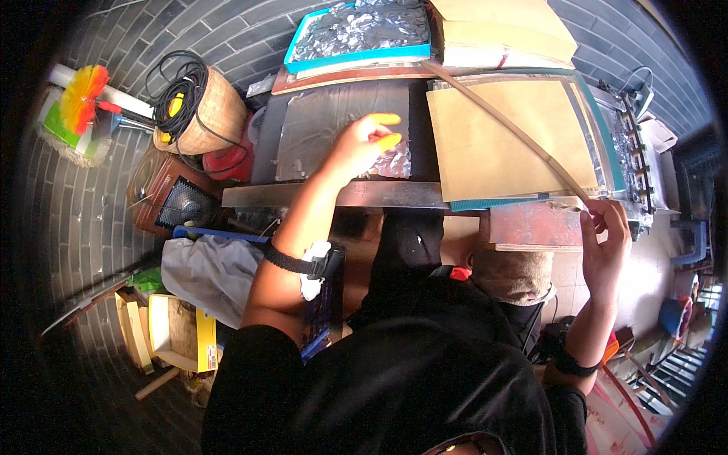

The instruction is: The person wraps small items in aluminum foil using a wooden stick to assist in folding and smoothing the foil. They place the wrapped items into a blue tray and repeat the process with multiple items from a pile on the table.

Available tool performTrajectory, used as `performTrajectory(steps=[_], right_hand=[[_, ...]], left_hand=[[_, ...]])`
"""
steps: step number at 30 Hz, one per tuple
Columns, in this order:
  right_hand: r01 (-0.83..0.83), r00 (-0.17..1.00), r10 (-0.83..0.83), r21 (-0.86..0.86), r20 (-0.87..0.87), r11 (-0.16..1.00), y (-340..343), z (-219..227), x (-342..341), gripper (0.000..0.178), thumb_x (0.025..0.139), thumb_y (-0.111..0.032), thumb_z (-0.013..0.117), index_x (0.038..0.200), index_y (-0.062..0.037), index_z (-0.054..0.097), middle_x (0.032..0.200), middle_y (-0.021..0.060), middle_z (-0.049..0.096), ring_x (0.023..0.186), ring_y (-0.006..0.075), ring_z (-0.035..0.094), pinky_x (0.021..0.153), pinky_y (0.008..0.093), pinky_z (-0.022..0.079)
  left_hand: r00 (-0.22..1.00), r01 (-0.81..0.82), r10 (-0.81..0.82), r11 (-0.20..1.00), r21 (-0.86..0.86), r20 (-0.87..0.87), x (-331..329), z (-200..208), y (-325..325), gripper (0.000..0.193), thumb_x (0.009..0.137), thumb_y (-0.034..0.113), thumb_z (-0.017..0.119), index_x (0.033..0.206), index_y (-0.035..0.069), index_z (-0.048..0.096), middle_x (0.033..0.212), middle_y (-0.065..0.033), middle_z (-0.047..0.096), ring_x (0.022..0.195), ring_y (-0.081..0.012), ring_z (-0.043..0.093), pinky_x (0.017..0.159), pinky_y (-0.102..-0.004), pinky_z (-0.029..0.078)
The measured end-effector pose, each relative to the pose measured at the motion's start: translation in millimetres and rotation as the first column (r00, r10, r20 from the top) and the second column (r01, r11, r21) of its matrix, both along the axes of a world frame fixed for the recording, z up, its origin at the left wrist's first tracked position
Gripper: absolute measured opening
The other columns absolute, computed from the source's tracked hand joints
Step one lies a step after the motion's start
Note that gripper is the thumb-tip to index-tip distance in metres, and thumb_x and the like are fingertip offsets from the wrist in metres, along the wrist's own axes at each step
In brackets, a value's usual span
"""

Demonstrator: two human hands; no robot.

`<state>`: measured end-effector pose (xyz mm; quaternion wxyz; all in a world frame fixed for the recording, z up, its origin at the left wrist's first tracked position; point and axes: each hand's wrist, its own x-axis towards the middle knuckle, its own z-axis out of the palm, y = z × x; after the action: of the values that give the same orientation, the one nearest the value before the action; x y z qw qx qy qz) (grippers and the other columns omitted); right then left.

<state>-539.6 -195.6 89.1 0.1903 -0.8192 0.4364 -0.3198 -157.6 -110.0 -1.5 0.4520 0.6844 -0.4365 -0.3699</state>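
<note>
My left hand (364, 145) is over a thin silver foil sheet (311, 129) that lies on a dark board. Yellow covers sit on two of its fingertips, which point apart with nothing visible between them; the other fingers curl in. Crumpled foil bits (396, 161) show at the sheet's right edge. At the right, my right hand (607, 231) pinches the near end of a long thin wooden stick (506, 123). The stick slants away to the far left, across a stack of tan paper sheets (485, 152).
A blue-rimmed tray (356, 54) of crumpled foil stands at the back, beside a thick tan paper stack (508, 34). A wooden strip (334, 196) edges the bench. Left are a basket-like container (216, 114) with coiled black cable and a brown box (178, 199).
</note>
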Motion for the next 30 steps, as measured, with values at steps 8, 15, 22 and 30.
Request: performTrajectory(steps=[8,15,22,30], right_hand=[[-0.045,0.999,0.045,-0.010,0.008,0.999,-1,2,4,0.012,0.080,0.002,0.061,0.091,0.0013,0.061,0.081,0.0077,0.056,0.065,0.0140,0.048,0.061,0.0271,0.041],[-0.030,0.999,0.030,-0.002,0.035,1.000,-3,7,1,0.011,0.079,0.004,0.060,0.089,0.0013,0.060,0.082,0.0068,0.055,0.065,0.0135,0.048,0.060,0.0258,0.041],[-0.062,0.996,0.061,0.014,0.065,0.998,-5,5,12,0.016,0.075,0.007,0.060,0.090,0.0015,0.060,0.086,0.0084,0.056,0.064,0.0154,0.050,0.060,0.0269,0.042],[-0.029,0.999,0.028,0.027,0.045,0.999,-9,8,8,0.019,0.073,0.008,0.060,0.090,0.0000,0.061,0.087,0.0085,0.056,0.066,0.0154,0.051,0.060,0.0269,0.043]], left_hand=[[0.854,0.095,0.031,0.973,0.212,-0.520,-14,14,-3,0.028,0.090,0.012,0.057,0.115,-0.001,0.055,0.106,-0.0132,0.062,0.090,-0.0188,0.061,0.083,-0.0320,0.052],[0.991,-0.059,0.056,0.998,0.026,0.122,52,73,-15,0.035,0.086,0.013,0.062,0.118,0.000,0.055,0.096,-0.0072,0.066,0.079,-0.0113,0.060,0.064,-0.0226,0.046],[0.776,-0.365,0.376,0.922,-0.125,0.507,132,58,-84,0.041,0.075,0.009,0.064,0.114,0.000,0.060,0.098,-0.0166,0.067,0.090,-0.0197,0.065,0.077,-0.0294,0.049],[0.693,-0.310,0.209,0.951,0.023,0.690,163,40,-138,0.037,0.081,0.016,0.058,0.117,0.015,0.062,0.109,-0.0163,0.064,0.103,-0.0307,0.061,0.088,-0.0363,0.047]])
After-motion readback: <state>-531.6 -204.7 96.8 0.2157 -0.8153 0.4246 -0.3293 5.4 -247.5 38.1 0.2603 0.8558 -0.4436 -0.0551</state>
